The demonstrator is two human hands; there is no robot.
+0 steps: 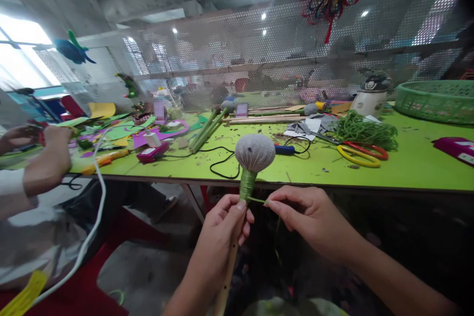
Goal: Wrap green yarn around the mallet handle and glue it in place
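My left hand (pixel 225 222) is closed around a wooden stick (pixel 228 276) just under its wrapped part. At the stick's top is a rounded head covered in grey cloth (pixel 255 152), gathered in folds toward the neck. Green raffia (pixel 247 182) winds tightly around that neck. Between thumb and fingers, my right hand (pixel 307 212) pinches the loose green strand (pixel 258 200), which runs taut from the wrapping, its tail hanging below the hand. The stick leans slightly, head up, in front of the table's near edge.
On the green table (pixel 418 168) lie scissors (pixel 361 153), a heap of green raffia (pixel 365 131), a blue-handled tool (pixel 285 149), wooden sticks (pixel 266 118) and green-wrapped sticks (pixel 209 131). A green basket (pixel 437 101) stands at right. At left a co-worker's hand (pixel 55 153) works beside a white cable (pixel 99 197).
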